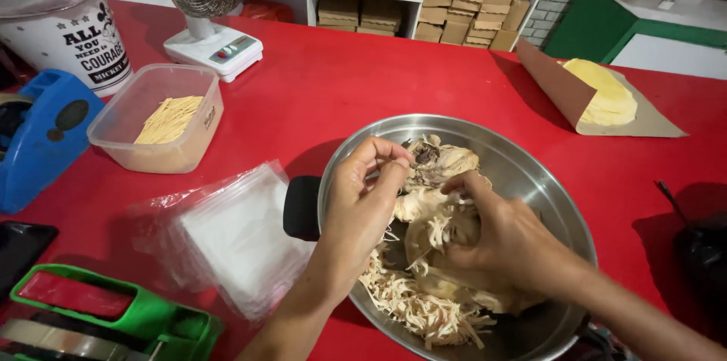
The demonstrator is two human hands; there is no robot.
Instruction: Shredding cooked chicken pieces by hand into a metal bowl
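Note:
A round steel pan with a black handle sits on the red table. Inside lies a pale cooked chicken piece and a heap of thin shredded chicken at the near side. My left hand hovers over the pan's left part, its fingertips pinched on a thin strand of meat. My right hand rests on the chicken piece, fingers pressed into it and holding it.
A stack of clear plastic bags lies left of the pan. A plastic tub of toothpicks, blue tape dispenser, green dispenser, desk fan, white bucket and yellow wrappers on brown paper stand around.

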